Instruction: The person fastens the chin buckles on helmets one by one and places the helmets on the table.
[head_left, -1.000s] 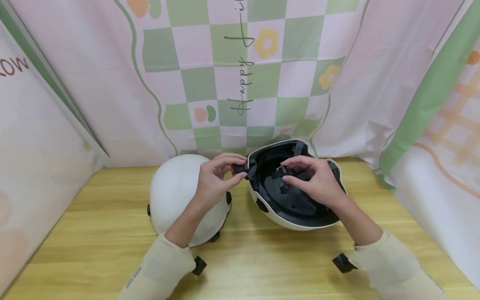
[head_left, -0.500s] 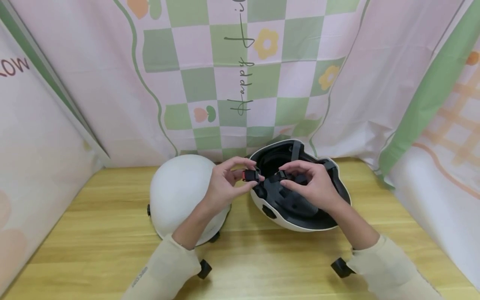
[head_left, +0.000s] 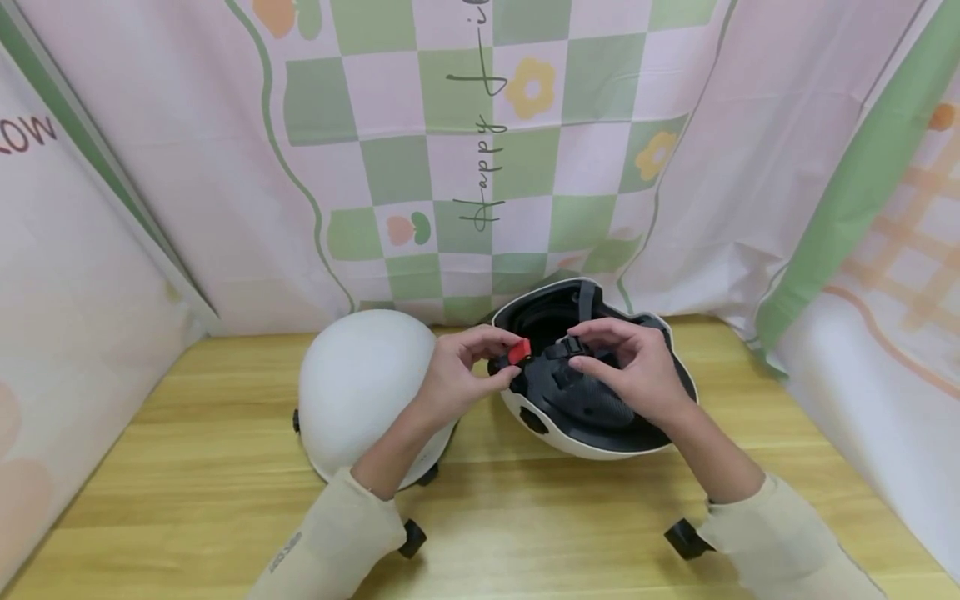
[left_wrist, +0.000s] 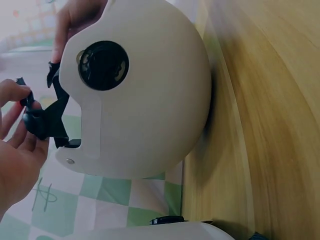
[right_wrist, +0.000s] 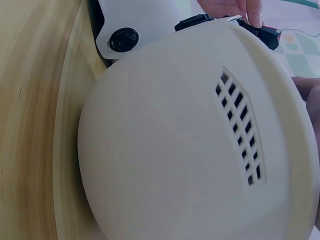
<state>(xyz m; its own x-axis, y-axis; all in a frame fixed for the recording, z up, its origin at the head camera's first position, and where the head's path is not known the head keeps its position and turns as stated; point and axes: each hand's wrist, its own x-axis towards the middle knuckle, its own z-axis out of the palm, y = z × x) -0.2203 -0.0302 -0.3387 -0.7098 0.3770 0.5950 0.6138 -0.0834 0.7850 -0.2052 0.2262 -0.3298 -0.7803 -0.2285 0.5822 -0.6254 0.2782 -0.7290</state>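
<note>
A white helmet (head_left: 558,442) lies upside down, its black lining facing up. At its left rim my left hand (head_left: 453,379) pinches a red-and-black strap buckle (head_left: 519,351) between thumb and fingers. Over the opening, my right hand (head_left: 637,371) pinches a black buckle piece (head_left: 573,347) on a strap. A short gap separates the two pieces. In the left wrist view, a black strap (left_wrist: 52,117) runs from the helmet shell (left_wrist: 155,95) to the left hand (left_wrist: 20,162). The right wrist view shows the vented shell (right_wrist: 175,145), which hides most of the right hand.
A second white helmet (head_left: 356,387) stands dome up, just left of the first, beneath the left forearm. Both helmets are on a wooden table (head_left: 187,483). Behind it hangs a green-and-white checked cloth (head_left: 457,167).
My left hand has moved right, and its buckle has turned so that the red face shows. My right hand has shifted only slightly, keeping its buckle piece pinched. The upturned helmet has rocked a little.
</note>
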